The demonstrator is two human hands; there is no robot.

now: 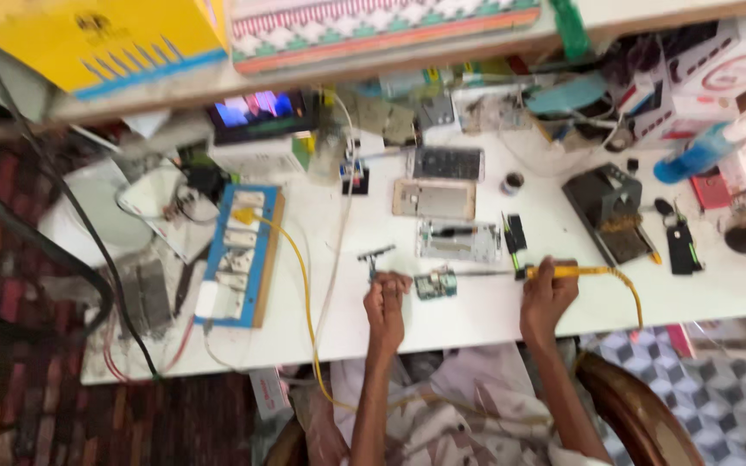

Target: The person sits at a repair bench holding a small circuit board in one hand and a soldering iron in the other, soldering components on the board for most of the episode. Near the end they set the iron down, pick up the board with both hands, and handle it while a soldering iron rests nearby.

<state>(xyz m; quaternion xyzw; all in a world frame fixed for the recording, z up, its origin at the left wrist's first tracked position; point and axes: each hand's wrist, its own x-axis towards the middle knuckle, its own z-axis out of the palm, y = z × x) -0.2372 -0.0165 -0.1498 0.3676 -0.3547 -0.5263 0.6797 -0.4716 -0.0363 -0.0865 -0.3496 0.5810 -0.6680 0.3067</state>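
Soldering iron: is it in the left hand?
No. The right hand holds the yellow-handled soldering iron, its tip toward the small circuit board; the left hand is at the board's other side.

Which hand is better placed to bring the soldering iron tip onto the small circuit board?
Right. The right hand grips the yellow soldering iron, tip pointing at the small circuit board; the left hand holds tweezers beside it.

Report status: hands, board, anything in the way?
Right hand gripping yellow soldering iron, tip toward small circuit board. Left hand beside board, holding tweezers. Phone frame just behind, clear.
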